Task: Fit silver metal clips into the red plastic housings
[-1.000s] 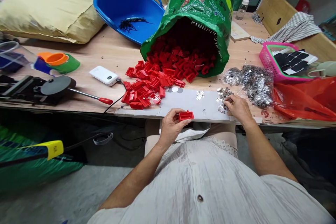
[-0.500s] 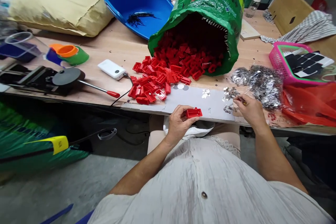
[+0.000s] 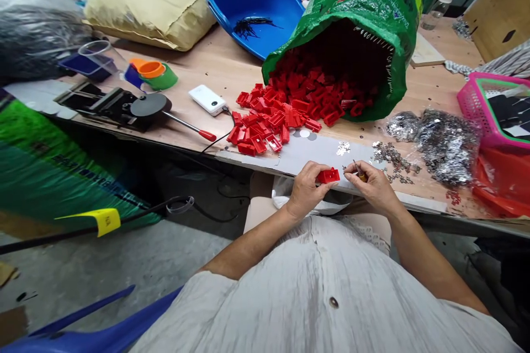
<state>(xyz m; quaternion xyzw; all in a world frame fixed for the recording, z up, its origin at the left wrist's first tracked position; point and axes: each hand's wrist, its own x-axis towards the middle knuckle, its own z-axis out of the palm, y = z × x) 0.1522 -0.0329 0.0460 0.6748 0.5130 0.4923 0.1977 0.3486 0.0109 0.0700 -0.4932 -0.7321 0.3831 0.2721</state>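
Note:
My left hand [image 3: 305, 190] is closed on a small red plastic part [image 3: 328, 176] at the table's front edge. My right hand [image 3: 374, 185] is just to its right, fingers pinched on a thin metal tool with a yellowish handle [image 3: 358, 172] whose tip points up toward the part. Both hands hover over a grey card sheet [image 3: 314, 150]. A heap of the same red parts [image 3: 273, 121] spills from a green woven sack [image 3: 364, 16] lying on its side behind the hands. Small shiny metal pieces [image 3: 393, 157] lie scattered to the right of my right hand.
A pile of metal pieces in clear bags [image 3: 443, 140] lies right, beside a pink basket [image 3: 470, 105] and a red plastic bag [image 3: 497, 176]. A blue tub [image 3: 248, 0], yellow sack [image 3: 153, 0], white power bank [image 3: 207, 100], black hand press [image 3: 124, 105] and stacked cups [image 3: 151, 71] are at the left.
My right hand has left the scattered metal pieces and come left to the red part, with the thin tool in it. The head camera swung left and down.

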